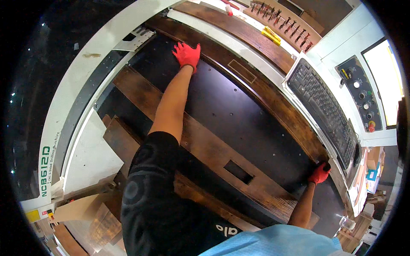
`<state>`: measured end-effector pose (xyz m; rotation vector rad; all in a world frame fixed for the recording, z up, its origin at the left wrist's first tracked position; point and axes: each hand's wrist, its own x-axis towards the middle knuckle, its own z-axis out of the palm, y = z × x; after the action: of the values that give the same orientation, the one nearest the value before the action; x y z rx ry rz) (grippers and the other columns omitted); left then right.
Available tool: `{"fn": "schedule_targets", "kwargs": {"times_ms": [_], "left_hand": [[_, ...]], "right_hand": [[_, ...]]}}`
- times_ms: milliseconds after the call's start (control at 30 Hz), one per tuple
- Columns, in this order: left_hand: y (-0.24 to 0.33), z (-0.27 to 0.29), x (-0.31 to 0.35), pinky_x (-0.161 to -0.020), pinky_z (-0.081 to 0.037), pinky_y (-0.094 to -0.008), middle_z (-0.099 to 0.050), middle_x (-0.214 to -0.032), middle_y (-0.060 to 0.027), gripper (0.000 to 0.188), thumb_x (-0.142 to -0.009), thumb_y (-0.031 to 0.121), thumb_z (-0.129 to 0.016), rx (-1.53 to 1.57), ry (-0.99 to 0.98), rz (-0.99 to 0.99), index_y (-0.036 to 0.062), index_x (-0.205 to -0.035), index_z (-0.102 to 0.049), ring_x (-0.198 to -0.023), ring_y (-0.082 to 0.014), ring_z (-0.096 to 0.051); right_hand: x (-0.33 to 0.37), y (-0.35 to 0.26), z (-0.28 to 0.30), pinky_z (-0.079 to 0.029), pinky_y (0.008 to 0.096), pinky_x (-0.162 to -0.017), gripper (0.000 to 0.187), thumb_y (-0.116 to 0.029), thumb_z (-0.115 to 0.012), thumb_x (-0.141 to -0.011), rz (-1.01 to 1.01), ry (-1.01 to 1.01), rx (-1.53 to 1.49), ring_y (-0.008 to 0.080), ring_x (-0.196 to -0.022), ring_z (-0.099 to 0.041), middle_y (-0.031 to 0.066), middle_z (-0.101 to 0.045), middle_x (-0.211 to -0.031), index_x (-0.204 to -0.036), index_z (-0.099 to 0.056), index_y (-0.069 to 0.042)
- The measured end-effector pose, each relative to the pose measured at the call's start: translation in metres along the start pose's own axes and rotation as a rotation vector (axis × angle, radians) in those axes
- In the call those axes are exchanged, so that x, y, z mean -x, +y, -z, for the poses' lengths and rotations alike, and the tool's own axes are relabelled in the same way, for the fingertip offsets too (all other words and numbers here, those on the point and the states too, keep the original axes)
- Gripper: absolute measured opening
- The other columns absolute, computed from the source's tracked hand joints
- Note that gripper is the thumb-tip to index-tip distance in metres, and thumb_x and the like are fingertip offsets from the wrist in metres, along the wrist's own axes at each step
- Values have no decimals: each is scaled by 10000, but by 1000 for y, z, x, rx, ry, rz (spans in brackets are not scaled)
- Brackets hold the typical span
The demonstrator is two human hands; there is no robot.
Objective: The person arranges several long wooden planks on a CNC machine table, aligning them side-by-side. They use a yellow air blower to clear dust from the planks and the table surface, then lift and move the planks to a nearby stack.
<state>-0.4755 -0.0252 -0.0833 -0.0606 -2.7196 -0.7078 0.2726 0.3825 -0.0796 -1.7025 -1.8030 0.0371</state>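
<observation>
A long dark brown wooden board (274, 103) lies along the far side of the black machine table (222, 100). My left hand (186, 55), in a red glove, rests with fingers spread at the board's near edge, toward its left end. At the board's right end, my right hand (320, 173), gloved in red as well, is closed around the corner; part of its fingers is hidden. Nearer to me, a second brown board (205, 149) with a rectangular cut-out runs beneath my left arm.
Beyond the board are a keyboard (322, 106), a control panel (361, 94) with a red knob, and a yellow tool (271, 35). A rack of drill bits (284, 21) stands farther back. The white machine frame (64, 102) curves along the left. Wood offcuts (104, 226) lie at lower left.
</observation>
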Motion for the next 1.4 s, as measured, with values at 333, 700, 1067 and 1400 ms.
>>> {"fn": "schedule_targets", "kwargs": {"times_ms": [333,700,1067,1400], "left_hand": [[25,13,20,-1222,-189,-618,-419,-1599,-191,961,-870,730,-581,-141,-23,-5,-14,-1472,-508,-1494,-392,-341],[29,25,36,-1081,-387,-574,-596,-1400,-229,872,-846,715,-619,-147,-101,-150,9,-1358,-612,-1286,-418,-549],[29,-3,37,-1225,-219,-595,-464,-1542,-257,973,-871,764,-571,-47,-22,-126,-7,-1463,-526,-1465,-442,-380],[-1,37,9,-1057,-424,-565,-641,-1313,-241,845,-821,749,-627,-83,-60,-257,-20,-1161,-713,-1256,-419,-570]], "right_hand": [[1,9,1,-518,466,-969,510,-461,-685,-952,25,-27,-171,374,-1143,-680,205,-722,-1209,-1293,-666,-83],[9,6,12,-517,463,-979,483,-375,-765,-902,79,65,-265,354,-1115,-673,151,-724,-1191,-1261,-663,-70],[137,-215,-37,-207,556,-1237,867,-596,-655,-860,-553,281,29,443,-1408,-428,224,-551,-1451,-1406,-492,58],[223,-341,-48,-359,547,-1125,673,-479,-709,-796,-331,243,-80,425,-1230,-557,271,-647,-1191,-1222,-605,32]]}}
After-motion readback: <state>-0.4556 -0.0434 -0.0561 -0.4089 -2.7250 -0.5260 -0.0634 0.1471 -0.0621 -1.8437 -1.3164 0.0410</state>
